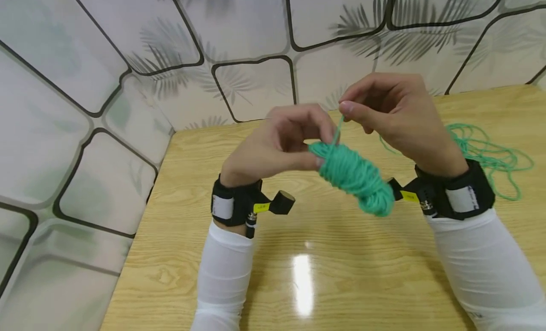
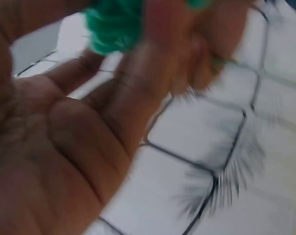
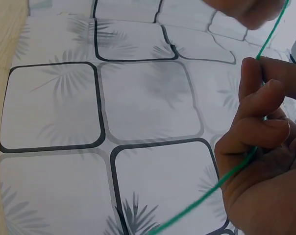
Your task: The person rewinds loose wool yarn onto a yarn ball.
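Observation:
A bundle of green yarn (image 1: 356,177), wound thick in the middle with looped ends, hangs tilted above the wooden table. My left hand (image 1: 286,141) pinches its upper left end between thumb and fingers; in the left wrist view the yarn bundle (image 2: 113,27) shows blurred beyond the palm. My right hand (image 1: 394,115) pinches the strand (image 1: 338,131) between thumb and forefinger, up and to the right of the bundle. In the right wrist view that strand (image 3: 202,198) passes through the curled fingers of the right hand (image 3: 270,142) and trails off below.
Loose coils of the same green yarn (image 1: 490,153) lie on the table (image 1: 192,274) at the right, behind the right wrist. A wall covering (image 1: 256,89) with dark outlines and leaf prints stands along the back and left edges. Both wrists wear black camera straps (image 1: 236,203).

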The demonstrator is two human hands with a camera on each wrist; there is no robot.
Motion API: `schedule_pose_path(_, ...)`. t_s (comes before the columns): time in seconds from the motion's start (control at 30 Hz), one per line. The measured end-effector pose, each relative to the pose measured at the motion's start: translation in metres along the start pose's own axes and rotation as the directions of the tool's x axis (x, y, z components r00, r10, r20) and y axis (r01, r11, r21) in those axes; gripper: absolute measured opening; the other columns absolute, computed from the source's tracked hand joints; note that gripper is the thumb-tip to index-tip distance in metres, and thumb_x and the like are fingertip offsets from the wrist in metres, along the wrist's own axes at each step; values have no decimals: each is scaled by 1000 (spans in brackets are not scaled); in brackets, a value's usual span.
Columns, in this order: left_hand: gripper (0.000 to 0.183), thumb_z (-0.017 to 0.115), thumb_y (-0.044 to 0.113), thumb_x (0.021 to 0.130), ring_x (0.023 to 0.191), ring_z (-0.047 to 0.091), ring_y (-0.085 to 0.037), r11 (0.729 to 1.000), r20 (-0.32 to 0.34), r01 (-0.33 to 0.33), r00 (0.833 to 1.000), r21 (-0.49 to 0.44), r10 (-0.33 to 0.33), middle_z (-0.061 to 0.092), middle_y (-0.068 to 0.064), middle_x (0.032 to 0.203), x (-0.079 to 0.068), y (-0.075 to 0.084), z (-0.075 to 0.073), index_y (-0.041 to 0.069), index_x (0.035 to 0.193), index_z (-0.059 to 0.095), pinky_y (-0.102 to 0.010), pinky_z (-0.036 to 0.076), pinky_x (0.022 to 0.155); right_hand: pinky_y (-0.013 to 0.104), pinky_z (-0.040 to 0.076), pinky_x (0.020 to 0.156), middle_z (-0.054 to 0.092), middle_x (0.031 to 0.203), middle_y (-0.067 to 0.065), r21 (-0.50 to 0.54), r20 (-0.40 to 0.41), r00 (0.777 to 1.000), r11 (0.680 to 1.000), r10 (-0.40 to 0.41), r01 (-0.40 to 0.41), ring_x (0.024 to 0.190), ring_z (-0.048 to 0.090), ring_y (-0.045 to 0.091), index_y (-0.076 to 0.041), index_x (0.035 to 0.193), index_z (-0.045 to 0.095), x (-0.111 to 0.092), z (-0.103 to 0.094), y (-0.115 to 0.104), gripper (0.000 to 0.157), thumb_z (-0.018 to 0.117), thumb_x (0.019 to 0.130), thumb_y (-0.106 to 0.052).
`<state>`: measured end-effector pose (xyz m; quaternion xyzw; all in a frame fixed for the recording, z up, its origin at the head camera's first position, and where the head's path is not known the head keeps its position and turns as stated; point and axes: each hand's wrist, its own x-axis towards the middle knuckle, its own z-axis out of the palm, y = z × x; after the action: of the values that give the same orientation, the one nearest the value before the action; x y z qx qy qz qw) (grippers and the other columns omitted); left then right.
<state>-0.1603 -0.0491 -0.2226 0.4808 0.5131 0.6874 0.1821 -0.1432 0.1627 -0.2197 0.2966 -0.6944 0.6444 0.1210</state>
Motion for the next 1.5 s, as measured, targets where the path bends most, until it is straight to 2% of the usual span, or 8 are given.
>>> schedule_pose_path(0.1,19,63,-2,80,84,55,-24,960,-328,-220,932,-173,155,55,-13,95,0,6,-2,-1,95,53,-35,49,74,28,38,49,59,79,18,41,61,998,999,11,-14,60,49,22,4,92,64,2,4,0,10,62,82,2)
schedule_pose_path(0.27,13,59,-4,83,85,57,-24,983,-757,-113,628,142,181,54,-14,94,3,9,-9,-3,95,54,-36,49,80,27,36,48,60,80,16,-6,97,994,999,43,-43,62,50,21,1,93,65,1,8,0,10,63,83,-2)
schedule_pose_path(0.47,11,59,1,82,85,56,-22,758,-479,390,870,523,-116,55,-10,93,-1,10,-7,0,93,56,-31,48,72,27,35,47,59,77,21,9,-24,1000,1000,-1,1,55,44,20,3,89,65,0,2,0,8,64,81,0)
schedule_pose_path(0.63,14,58,-5,81,84,56,-25,982,-135,78,989,171,-55,55,-14,93,1,5,-7,-2,94,53,-38,48,75,26,40,52,59,81,22,13,-41,999,1000,-18,19,58,48,21,5,90,65,3,-1,2,10,63,81,1)
schedule_pose_path(0.9,15,60,-3,82,81,57,-23,962,-650,-46,728,271,218,55,-13,92,5,-4,-13,-2,96,55,-35,50,75,28,38,50,60,82,15,-102,89,993,993,76,-67,64,50,21,-1,96,65,1,3,2,13,64,84,-6)
schedule_pose_path(1.07,13,63,3,81,84,57,-21,790,-427,312,902,528,-71,56,-8,92,4,-10,-13,2,93,57,-31,50,73,26,37,48,59,78,17,-91,20,1000,996,-2,4,56,46,19,0,91,66,-2,3,-6,10,63,82,-1)
schedule_pose_path(1.27,16,60,-6,80,83,54,-27,986,-5,47,999,163,-46,53,-15,94,1,-3,-1,-4,95,53,-42,50,71,26,40,50,59,79,19,-34,-6,999,999,-34,34,57,49,21,3,91,65,-1,0,-4,9,62,82,2)
schedule_pose_path(1.5,16,61,-1,81,80,56,-24,957,-593,-41,777,286,210,55,-13,92,8,-4,-5,-1,96,56,-38,50,73,27,39,49,61,81,11,-189,115,993,982,37,-15,62,50,18,-5,96,66,-3,-4,2,12,63,84,-7)
